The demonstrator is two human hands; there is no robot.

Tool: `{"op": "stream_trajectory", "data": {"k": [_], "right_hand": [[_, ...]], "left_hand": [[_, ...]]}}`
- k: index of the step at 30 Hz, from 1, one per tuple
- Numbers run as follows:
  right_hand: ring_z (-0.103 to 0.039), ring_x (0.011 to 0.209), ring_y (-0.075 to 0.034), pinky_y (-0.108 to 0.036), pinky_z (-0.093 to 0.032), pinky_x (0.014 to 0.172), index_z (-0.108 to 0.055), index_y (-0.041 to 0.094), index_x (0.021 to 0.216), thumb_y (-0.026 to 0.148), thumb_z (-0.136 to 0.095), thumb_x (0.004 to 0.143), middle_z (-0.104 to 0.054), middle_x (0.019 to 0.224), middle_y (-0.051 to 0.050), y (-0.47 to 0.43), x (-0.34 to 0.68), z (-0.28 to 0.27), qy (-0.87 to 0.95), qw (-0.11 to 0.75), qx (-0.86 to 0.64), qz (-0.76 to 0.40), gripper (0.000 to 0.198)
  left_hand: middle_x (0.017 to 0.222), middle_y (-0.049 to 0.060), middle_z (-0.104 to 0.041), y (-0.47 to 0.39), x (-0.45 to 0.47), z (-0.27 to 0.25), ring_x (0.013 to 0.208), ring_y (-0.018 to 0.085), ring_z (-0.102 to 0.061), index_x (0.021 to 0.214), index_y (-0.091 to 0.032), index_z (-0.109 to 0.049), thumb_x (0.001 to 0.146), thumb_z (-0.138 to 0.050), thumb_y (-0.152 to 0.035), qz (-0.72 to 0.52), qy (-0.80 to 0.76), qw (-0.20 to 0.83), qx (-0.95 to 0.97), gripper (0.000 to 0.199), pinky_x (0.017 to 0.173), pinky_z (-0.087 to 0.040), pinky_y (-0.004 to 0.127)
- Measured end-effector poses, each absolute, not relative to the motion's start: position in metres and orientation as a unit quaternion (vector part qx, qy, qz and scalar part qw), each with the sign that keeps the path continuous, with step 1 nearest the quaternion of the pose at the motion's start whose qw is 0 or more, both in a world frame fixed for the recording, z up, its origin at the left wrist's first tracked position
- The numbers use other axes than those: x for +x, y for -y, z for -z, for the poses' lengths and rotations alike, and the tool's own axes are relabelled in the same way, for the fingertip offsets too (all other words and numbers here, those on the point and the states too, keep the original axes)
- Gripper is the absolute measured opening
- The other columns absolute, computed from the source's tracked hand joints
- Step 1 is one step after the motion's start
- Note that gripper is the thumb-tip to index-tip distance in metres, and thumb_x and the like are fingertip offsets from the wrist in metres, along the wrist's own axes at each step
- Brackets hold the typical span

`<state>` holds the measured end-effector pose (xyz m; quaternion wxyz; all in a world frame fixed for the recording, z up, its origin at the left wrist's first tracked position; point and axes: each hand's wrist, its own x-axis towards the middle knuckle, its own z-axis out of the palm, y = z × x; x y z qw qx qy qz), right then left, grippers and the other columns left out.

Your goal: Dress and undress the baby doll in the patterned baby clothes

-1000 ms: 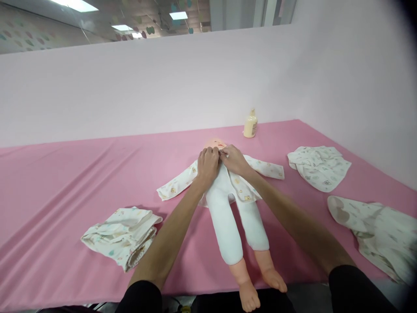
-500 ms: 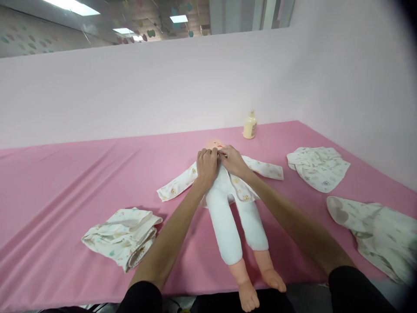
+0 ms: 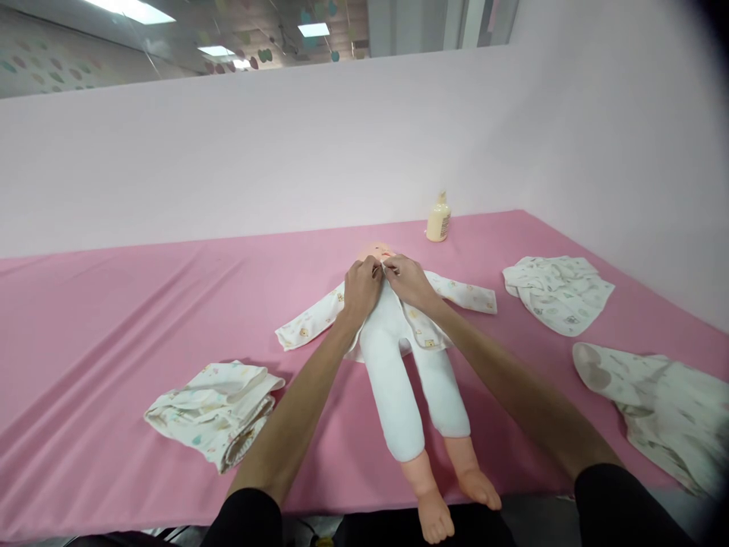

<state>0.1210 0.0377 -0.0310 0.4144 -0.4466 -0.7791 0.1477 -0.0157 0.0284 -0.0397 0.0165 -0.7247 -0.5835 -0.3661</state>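
A baby doll [image 3: 392, 395] lies on its back with its feet at the near table edge. It wears a white printed jacket [image 3: 310, 323] with long sleeves spread to both sides; the front hangs open over its white cloth body. At the doll's neck, my left hand [image 3: 363, 287] pinches one side of the jacket's collar. My right hand [image 3: 407, 281] pinches the collar's other side, close against the left. The fingertips nearly meet, and whatever small fastening may be between them is hidden. Both hands cover part of the doll's chin and chest.
Folded printed baby clothes [image 3: 213, 410] lie at the left. A crumpled white printed cloth [image 3: 561, 292] and another printed garment [image 3: 654, 403] are on the right. A pale yellow pump bottle [image 3: 438, 219] stands near the white wall [image 3: 256, 159]. Pink sheeting [image 3: 102, 342] covers the table.
My hands stay at the doll's collar, with only slight finger movement. A little more of the jacket's left front edge shows beside my left wrist. The view has shifted slightly.
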Motion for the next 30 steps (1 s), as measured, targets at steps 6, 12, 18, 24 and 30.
{"op": "stream_trajectory", "data": {"k": [6,12,18,24,30], "right_hand": [[-0.061,0.088,-0.019,-0.030,-0.043,0.084,-0.067,0.019,0.085,0.014,-0.046,0.089,-0.071,0.095,-0.006,-0.034,0.117,0.035,0.746,0.451,-0.453,-0.185,0.021],[-0.062,0.091,-0.020,-0.030,-0.044,0.085,-0.069,0.019,0.087,0.015,-0.046,0.089,-0.072,0.099,-0.007,-0.032,0.116,0.035,0.743,0.457,-0.451,-0.189,0.023],[-0.061,0.098,-0.022,-0.033,-0.044,0.087,-0.067,0.018,0.089,0.008,-0.044,0.085,-0.070,0.100,-0.009,-0.030,0.118,0.036,0.789,0.422,-0.432,-0.111,0.025],[-0.060,0.106,-0.025,-0.034,-0.044,0.089,-0.064,0.016,0.098,0.008,-0.039,0.089,-0.068,0.111,-0.013,-0.027,0.117,0.041,0.824,0.361,-0.435,-0.033,0.028],[-0.061,0.100,-0.023,-0.032,-0.043,0.087,-0.062,0.018,0.093,0.007,-0.038,0.087,-0.069,0.104,-0.011,-0.024,0.117,0.040,0.825,0.363,-0.430,-0.058,0.027]], "left_hand": [[0.096,0.003,-0.071,-0.031,-0.016,0.042,0.090,0.020,-0.063,0.093,-0.021,-0.057,0.093,-0.050,-0.017,0.418,0.559,-0.029,-0.715,0.008,0.077,-0.042,0.030],[0.095,0.003,-0.072,-0.030,-0.016,0.042,0.090,0.021,-0.064,0.092,-0.021,-0.057,0.091,-0.049,-0.017,0.425,0.558,-0.038,-0.712,0.009,0.078,-0.042,0.031],[0.093,0.002,-0.073,-0.029,-0.016,0.037,0.089,0.019,-0.067,0.091,-0.021,-0.060,0.087,-0.052,-0.017,0.456,0.564,-0.108,-0.680,0.010,0.082,-0.046,0.029],[0.090,0.003,-0.074,-0.026,-0.023,0.025,0.081,0.016,-0.067,0.094,-0.017,-0.064,0.082,-0.056,-0.022,0.477,0.556,-0.215,-0.646,0.015,0.071,-0.047,0.025],[0.096,0.003,-0.075,-0.026,-0.026,0.018,0.088,0.017,-0.068,0.093,-0.017,-0.068,0.081,-0.055,-0.018,0.444,0.562,-0.208,-0.666,0.018,0.078,-0.048,0.025]]}}
